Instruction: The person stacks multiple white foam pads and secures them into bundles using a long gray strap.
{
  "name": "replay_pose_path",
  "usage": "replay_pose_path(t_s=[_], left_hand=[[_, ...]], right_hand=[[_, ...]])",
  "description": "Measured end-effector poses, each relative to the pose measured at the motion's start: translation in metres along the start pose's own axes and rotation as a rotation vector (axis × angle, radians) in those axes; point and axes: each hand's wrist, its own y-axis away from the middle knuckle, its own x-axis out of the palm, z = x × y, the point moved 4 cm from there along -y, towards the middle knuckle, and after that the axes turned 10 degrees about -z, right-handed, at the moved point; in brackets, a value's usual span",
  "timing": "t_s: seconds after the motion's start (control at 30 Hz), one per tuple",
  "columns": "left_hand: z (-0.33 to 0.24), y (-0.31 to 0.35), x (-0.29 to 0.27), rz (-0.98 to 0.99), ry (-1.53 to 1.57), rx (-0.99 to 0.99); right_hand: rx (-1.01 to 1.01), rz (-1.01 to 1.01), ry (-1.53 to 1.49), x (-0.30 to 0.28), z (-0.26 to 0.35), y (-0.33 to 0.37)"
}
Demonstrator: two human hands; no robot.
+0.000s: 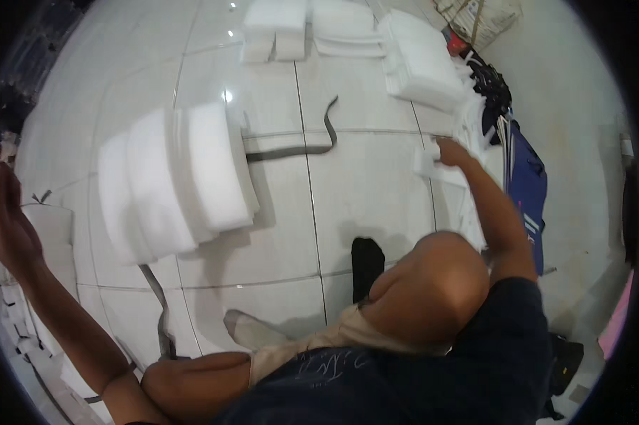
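My left hand (11, 219) is raised at the far left with its fingers stretched out and nothing in it. On the right, my right hand (450, 151) has its fingers closed on a small white foam piece (424, 163), beside a row of white foam pieces along the wall. Between my hands a thick stack of white foam sheets (171, 184) rests on the tiled floor. A dark grey strap (287, 151) runs out from under its right side, and the strap's other end (156, 290) comes out at the near side.
More foam stacks (426, 60) stand at the far side. A blue bag (526, 184) and a black bag (491, 88) lean along the right wall. Tied white bundles (50, 230) lie at the left. My feet, in a black sock (367, 265) and a light sock (252, 330), rest on the tiles.
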Motion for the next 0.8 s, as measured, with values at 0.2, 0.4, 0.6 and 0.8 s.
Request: replay_pose_path(t_s=[0.2,0.4,0.6,0.8], left_hand=[[-0.114,0.180,0.108,0.943,0.065,0.252],[-0.060,0.349,0.213,1.616,0.073,-0.449],[0.009,0.462,0.318,1.203,0.008,-0.402],[0.061,0.494,0.361,0.876,0.240,-1.084]], right_hand=[[0.299,-0.061,-0.055,0.086,0.026,0.045],[0.175,-0.258,-0.043,0.113,0.002,0.002],[-0.221,-0.636,-0.831,-0.036,0.103,0.032],[-0.635,0.092,-1.249,-0.086,0.200,-0.042]])
